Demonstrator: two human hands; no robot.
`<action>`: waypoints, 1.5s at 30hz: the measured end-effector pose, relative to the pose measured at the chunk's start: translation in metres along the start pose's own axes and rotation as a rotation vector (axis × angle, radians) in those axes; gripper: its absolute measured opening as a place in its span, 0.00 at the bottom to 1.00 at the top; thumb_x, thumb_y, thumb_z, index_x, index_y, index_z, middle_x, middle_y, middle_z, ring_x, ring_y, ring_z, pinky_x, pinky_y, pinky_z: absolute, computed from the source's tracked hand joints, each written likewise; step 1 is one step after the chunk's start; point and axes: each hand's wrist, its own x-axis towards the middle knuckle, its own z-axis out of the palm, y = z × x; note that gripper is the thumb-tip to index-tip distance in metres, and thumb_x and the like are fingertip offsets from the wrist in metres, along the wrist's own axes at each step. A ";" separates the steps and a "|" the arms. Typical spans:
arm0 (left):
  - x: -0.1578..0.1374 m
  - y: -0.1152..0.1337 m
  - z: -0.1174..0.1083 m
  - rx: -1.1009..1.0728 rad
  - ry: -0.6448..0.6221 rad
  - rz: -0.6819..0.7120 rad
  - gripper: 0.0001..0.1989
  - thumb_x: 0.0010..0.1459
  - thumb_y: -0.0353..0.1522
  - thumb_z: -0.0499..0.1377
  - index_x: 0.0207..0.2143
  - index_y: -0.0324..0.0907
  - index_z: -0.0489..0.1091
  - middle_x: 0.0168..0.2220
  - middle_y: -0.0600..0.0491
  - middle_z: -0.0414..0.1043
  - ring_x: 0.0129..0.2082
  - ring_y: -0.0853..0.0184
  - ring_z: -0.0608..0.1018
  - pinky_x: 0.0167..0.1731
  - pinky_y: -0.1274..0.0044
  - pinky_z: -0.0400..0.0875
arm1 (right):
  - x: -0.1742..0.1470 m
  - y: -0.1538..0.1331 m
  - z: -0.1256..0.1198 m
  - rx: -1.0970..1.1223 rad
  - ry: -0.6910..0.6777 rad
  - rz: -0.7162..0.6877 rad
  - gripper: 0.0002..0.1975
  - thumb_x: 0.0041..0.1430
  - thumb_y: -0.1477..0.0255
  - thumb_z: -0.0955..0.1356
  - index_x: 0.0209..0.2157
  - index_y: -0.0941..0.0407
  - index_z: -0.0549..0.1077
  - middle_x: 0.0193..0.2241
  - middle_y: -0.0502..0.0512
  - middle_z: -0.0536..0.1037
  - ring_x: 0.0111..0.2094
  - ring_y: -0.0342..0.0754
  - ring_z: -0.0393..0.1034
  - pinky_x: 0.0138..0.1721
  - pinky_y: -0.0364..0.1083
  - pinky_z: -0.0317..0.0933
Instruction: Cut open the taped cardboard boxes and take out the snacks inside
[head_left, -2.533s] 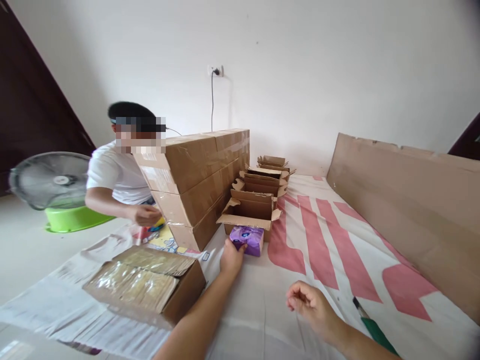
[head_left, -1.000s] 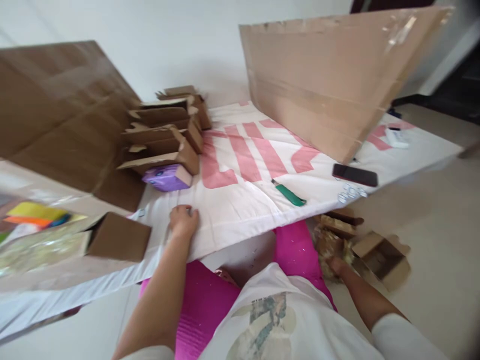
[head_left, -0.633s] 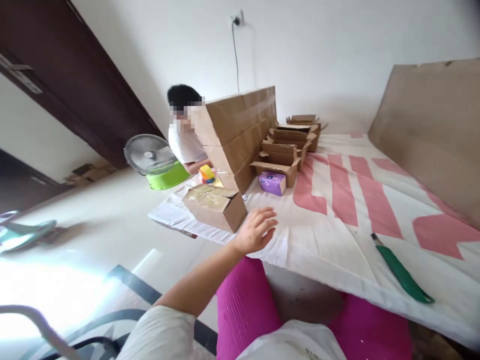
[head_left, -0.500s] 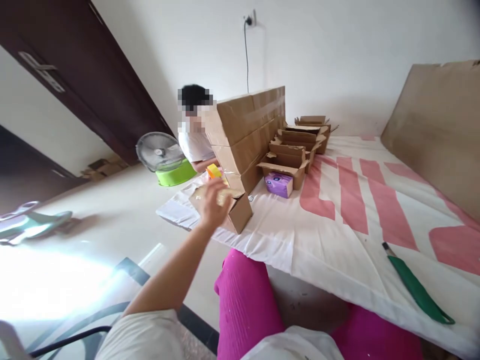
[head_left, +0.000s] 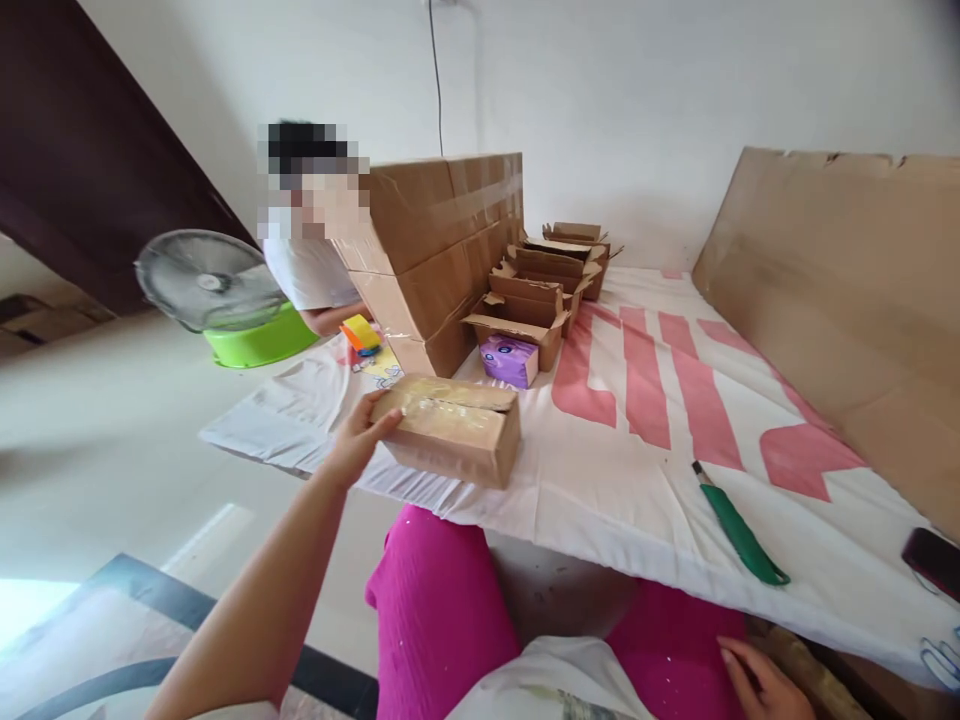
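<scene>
One taped carton [head_left: 450, 425] sat at the near edge of the worktop [head_left: 585, 480], its top flaps closed under clear tape, so its contents could not be seen. Of the person's two hands, the left hand [head_left: 364, 435] pinched the carton's left end, with the thumb on top and the fingers wrapped around the far side. The right hand [head_left: 757, 680] was low beside a knee in pink trousers [head_left: 442, 590], partly cut off by the frame; its fingers were loosely bent, and whether they touched anything I could not tell. Beyond the taped carton, a row of open cartons [head_left: 525, 305] ran back towards the wall, flaps up; the nearest showed bare brown inner walls, but the bottoms were hidden. A purple pack [head_left: 510, 362] stood outside that nearest one, just in front of it. Along the row's left side rose a stack of sealed cartons [head_left: 442, 240], three layers high, its contents out of sight. Tape rolls [head_left: 360, 335] in yellow, orange and blue lay near the stack's front end, beside another person's white sleeve [head_left: 307, 265]. To the right, a green-handled cutter [head_left: 739, 535] lay on the cloth.
</scene>
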 end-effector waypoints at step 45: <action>-0.125 0.036 0.177 0.186 -0.045 0.863 0.14 0.65 0.35 0.53 0.51 0.44 0.69 0.54 0.43 0.57 0.54 0.58 0.66 0.49 0.67 0.68 | 0.271 -0.277 -0.088 -0.669 -0.170 -1.066 0.14 0.68 0.69 0.62 0.51 0.53 0.73 0.26 0.49 0.72 0.23 0.42 0.64 0.24 0.44 0.50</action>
